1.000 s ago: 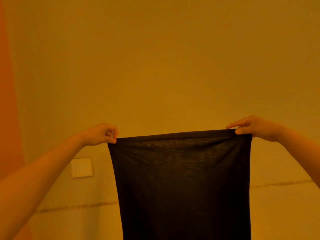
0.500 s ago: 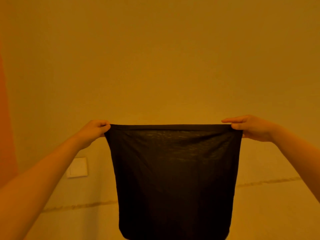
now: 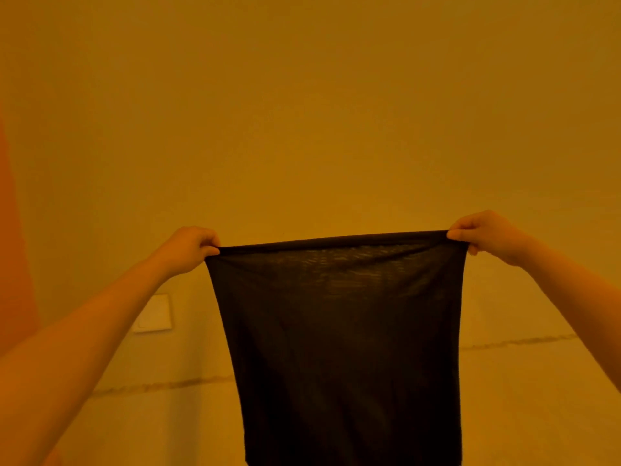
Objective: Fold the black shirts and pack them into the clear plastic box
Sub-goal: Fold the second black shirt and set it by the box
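Raised slightly since before, the black shirt (image 3: 339,331) hangs straight down, long axis vertical, its top edge stretched level between left hand (image 3: 188,245) and right hand (image 3: 484,235), each grip pinching a corner.

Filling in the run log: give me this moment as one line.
stage: shirt held up | left hand: pinches top corner | right hand: pinches other corner | black shirt: hangs stretched | box: unseen

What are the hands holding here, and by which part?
The black shirt: left hand and right hand each pinch one end of its top edge.
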